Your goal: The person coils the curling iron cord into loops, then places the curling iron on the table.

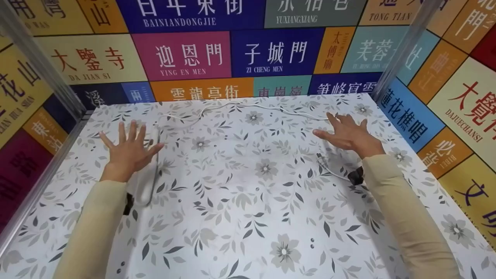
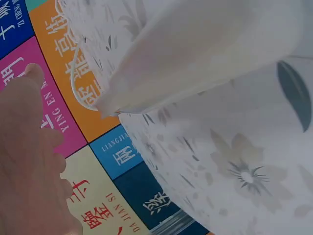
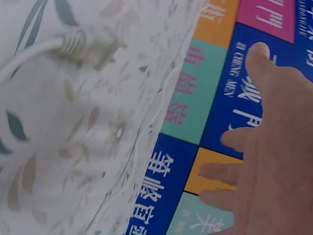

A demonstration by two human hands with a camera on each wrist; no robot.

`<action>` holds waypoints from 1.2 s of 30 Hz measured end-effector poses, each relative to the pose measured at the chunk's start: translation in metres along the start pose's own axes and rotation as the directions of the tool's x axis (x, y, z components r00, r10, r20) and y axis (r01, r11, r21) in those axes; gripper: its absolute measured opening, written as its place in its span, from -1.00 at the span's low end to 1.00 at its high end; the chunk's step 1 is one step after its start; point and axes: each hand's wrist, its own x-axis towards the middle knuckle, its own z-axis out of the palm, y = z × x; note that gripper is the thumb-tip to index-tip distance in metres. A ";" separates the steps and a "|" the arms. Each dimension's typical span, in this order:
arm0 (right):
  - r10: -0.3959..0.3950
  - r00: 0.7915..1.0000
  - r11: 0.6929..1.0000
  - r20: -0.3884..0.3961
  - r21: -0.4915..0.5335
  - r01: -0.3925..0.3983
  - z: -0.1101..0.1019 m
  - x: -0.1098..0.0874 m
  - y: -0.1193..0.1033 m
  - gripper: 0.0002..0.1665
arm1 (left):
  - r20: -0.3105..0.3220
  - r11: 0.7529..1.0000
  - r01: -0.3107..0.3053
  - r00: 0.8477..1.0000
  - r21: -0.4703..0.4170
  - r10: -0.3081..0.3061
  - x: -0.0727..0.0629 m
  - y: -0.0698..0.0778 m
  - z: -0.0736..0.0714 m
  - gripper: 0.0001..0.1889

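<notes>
My left hand (image 1: 126,155) is held above the table's left side, fingers spread, with nothing in it. Beneath and beside it lies a long white bar that looks like a power strip (image 1: 146,188), partly hidden by the hand; in the left wrist view the strip (image 2: 210,54) is large and smooth, with a cord at its far end. My right hand (image 1: 350,133) hovers at the right, fingers apart and holding nothing. Near it lies the cord's plug (image 1: 320,158), its pins visible in the right wrist view, where the plug (image 3: 90,49) rests on the cloth.
A white cord (image 1: 263,106) runs along the table's back edge between the two sides. Floral cloth (image 1: 232,162) covers the table. Colourful panels with lettering (image 1: 182,54) stand behind and at both sides, with clear upright posts (image 1: 403,50) at the back corners.
</notes>
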 end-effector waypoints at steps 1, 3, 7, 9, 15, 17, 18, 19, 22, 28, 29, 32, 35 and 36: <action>0.001 1.000 1.000 0.008 0.018 -0.002 0.001 -0.002 0.000 0.27 | 0.013 1.000 0.006 1.000 -0.026 -0.006 -0.001 -0.001 0.001 0.03; -0.003 1.000 0.998 0.020 0.061 0.002 0.004 -0.006 0.001 0.26 | 0.042 0.996 0.020 0.999 -0.085 -0.017 -0.004 -0.003 0.003 0.05; -0.031 0.999 0.991 0.030 0.131 0.026 0.010 -0.011 0.001 0.23 | 0.114 0.978 0.036 0.993 -0.203 -0.013 -0.010 -0.011 0.006 0.06; -0.041 0.998 0.984 0.041 0.177 0.033 0.014 -0.012 -0.001 0.23 | 0.137 0.967 0.041 0.991 -0.252 -0.006 -0.014 -0.014 0.007 0.05; -0.049 0.996 0.962 0.075 0.271 0.027 0.028 -0.016 -0.001 0.24 | 0.156 0.928 0.085 0.987 -0.362 -0.030 -0.021 -0.012 0.017 0.07; -0.053 0.995 0.958 0.083 0.285 0.027 0.032 -0.017 0.002 0.24 | 0.146 0.908 0.093 0.989 -0.408 -0.035 -0.022 -0.009 0.020 0.05; -0.056 0.995 0.957 0.085 0.289 0.029 0.034 -0.018 0.003 0.24 | 0.139 0.896 0.096 0.990 -0.433 -0.039 -0.022 -0.008 0.022 0.04; -0.058 0.995 0.956 0.087 0.293 0.030 0.036 -0.018 0.004 0.24 | 0.130 0.883 0.098 0.991 -0.460 -0.043 -0.022 -0.007 0.023 0.02; -0.061 0.991 0.956 0.120 0.293 0.023 0.041 -0.019 0.007 0.22 | 0.109 0.841 0.105 0.993 -0.530 -0.056 -0.023 -0.003 0.025 -0.01; -0.083 0.981 0.959 0.176 0.280 0.031 0.052 -0.021 0.012 0.10 | 0.176 0.789 0.196 0.978 -0.583 -0.113 -0.025 0.001 0.026 0.04; -0.084 0.980 0.960 0.181 0.277 0.031 0.053 -0.022 0.013 0.08 | 0.195 0.786 0.212 0.974 -0.581 -0.118 -0.026 0.001 0.026 0.05; -0.082 0.978 0.964 0.193 0.263 0.029 0.056 -0.023 0.016 -0.03 | 0.233 0.782 0.233 0.965 -0.578 -0.116 -0.027 0.001 0.028 0.06; -0.070 0.979 0.962 0.192 0.271 0.016 0.057 -0.022 0.019 -0.15 | 0.236 0.775 0.232 0.966 -0.588 -0.110 -0.025 0.000 0.029 0.05; -0.069 0.981 0.962 0.182 0.272 0.018 0.056 -0.021 0.020 -0.19 | 0.230 0.776 0.229 0.967 -0.588 -0.111 -0.025 0.000 0.028 0.05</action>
